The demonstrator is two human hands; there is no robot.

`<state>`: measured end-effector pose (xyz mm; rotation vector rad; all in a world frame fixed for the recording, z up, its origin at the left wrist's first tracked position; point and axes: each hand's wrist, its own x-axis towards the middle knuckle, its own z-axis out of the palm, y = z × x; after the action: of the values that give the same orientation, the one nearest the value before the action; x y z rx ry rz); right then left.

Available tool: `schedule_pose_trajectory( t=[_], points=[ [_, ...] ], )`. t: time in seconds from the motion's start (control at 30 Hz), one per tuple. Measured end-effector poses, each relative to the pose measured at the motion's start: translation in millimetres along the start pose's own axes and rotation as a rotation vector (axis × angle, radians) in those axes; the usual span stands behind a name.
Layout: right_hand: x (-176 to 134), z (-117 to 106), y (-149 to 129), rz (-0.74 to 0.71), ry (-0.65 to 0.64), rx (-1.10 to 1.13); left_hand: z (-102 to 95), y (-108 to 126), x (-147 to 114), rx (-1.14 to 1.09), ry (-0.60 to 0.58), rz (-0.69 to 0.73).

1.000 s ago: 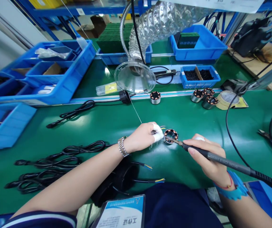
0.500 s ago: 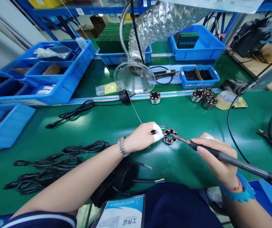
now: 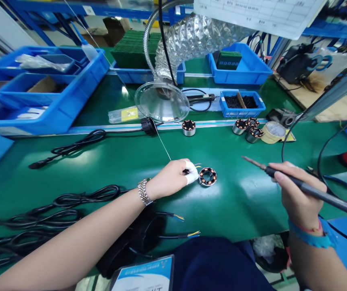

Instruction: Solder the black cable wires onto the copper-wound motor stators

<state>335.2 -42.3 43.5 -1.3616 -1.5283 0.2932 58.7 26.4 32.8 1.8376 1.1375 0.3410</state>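
Left hand (image 3: 172, 178) pinching a thin pale wire (image 3: 162, 142) beside a copper-wound ring (image 3: 212, 182); right hand (image 3: 300, 202) grasping a soldering iron (image 3: 337, 203).
The left fingers (image 3: 192, 178), partly wrapped in white, are closed together at the left edge of the ring, which rests on the green worktop (image 3: 236, 218); whether they touch it cannot be told. The right fingers (image 3: 288, 167) curl round the iron's handle, its tip well apart from the ring. Beyond, a small blue bin (image 3: 242, 112) holds black parts (image 3: 230, 102) either side of a divider (image 3: 240, 99); a larger blue bin (image 3: 246, 76) behind holds upright green boards (image 3: 229, 60). The compartmented blue bin (image 3: 80, 95) contains a plastic bag (image 3: 43, 62) and white pieces (image 3: 32, 113).
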Motion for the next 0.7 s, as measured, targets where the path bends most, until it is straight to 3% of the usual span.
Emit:
schedule_pose_trajectory(
  t=[0.13,0.2,0.3,0.37,0.43,0.53,0.63,0.7],
  points=[
    [31,-23,50,-0.030,0.149,-0.255,-0.3,2,-1,-0.016,0.002,-0.025],
    [47,-31,81,-0.061,0.163,-0.373,-0.6,4,-1,-0.012,0.003,-0.024],
    [66,-37,117,-0.026,0.082,-0.474,-0.7,4,-2,-0.001,0.002,-0.016],
    [70,-35,125,0.004,-0.017,-0.444,-0.3,3,-1,0.002,0.011,-0.001],
    [66,-24,115,0.013,-0.056,-0.407,0.3,2,-1,0.006,0.016,0.016],
    [42,5,75,-0.021,-0.082,-0.314,0.5,0,-1,0.004,0.008,0.034],
    [10,43,30,-0.182,-0.323,-0.145,-2.4,-2,-2,-0.096,0.082,0.072],
    [-7,65,11,-0.286,-0.446,-0.053,-7.3,-5,-4,-0.216,0.224,0.071]
  ],
)
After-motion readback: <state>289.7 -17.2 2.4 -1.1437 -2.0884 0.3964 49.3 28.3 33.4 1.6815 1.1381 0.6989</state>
